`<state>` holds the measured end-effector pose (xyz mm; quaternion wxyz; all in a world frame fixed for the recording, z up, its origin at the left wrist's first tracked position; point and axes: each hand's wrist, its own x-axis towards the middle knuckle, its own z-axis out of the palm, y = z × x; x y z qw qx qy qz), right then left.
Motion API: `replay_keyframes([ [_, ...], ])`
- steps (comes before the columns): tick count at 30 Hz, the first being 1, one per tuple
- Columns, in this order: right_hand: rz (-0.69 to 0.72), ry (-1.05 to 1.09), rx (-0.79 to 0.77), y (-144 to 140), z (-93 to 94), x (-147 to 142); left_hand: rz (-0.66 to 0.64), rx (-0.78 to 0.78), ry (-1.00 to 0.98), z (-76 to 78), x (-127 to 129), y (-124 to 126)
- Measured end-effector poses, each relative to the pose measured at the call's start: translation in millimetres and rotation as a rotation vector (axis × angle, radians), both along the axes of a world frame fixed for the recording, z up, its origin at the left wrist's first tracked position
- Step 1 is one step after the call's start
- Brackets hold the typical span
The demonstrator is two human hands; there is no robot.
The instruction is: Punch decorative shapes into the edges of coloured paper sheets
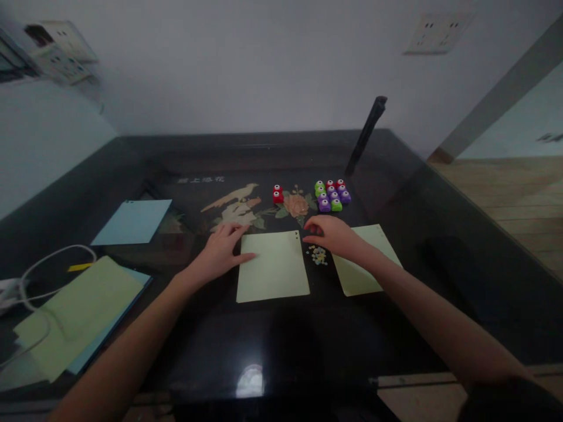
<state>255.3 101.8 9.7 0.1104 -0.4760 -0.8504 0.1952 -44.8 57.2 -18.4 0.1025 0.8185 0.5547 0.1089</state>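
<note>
A pale green sheet of paper [272,269] lies on the dark glossy tabletop, with small dark marks or holes in its upper right corner. My left hand [224,249] rests at its upper left edge, fingers spread, thumb on the paper. Just right of the sheet, my right hand [328,231] is closed round a small red paper punch [314,230], mostly hidden by the fingers. Below that hand is a scatter of tiny pale paper cut-outs [317,255]. A second pale green sheet [373,252] lies partly under my right forearm.
Red punches [278,194] stand behind the sheet; several green, purple and red punches [332,196] are grouped to the right. A black upright bar [367,135] rises behind. At left lie a blue sheet [134,223], stacked green paper [83,310] and a white cable [26,287].
</note>
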Motion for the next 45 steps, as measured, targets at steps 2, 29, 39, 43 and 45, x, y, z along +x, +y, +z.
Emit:
replay_keyframes([
  [2,0.003,-0.034,-0.011,8,-7.5,-12,-0.001,0.004,0.030,-3.4,2,-2],
  [29,-0.066,0.155,-0.098,20,-21.9,-22,0.052,-0.039,-0.379,-2.5,12,-7],
  [39,-0.029,0.326,-0.218,25,-11.9,-16,0.256,-0.151,-0.771,-1.7,9,-5],
  [43,0.043,0.473,-0.528,18,4.9,-12,0.283,-0.275,-1.066,12.7,13,-10],
  [45,0.045,0.499,-0.598,14,13.3,-9,0.285,-0.291,-1.163,18.4,15,-13],
])
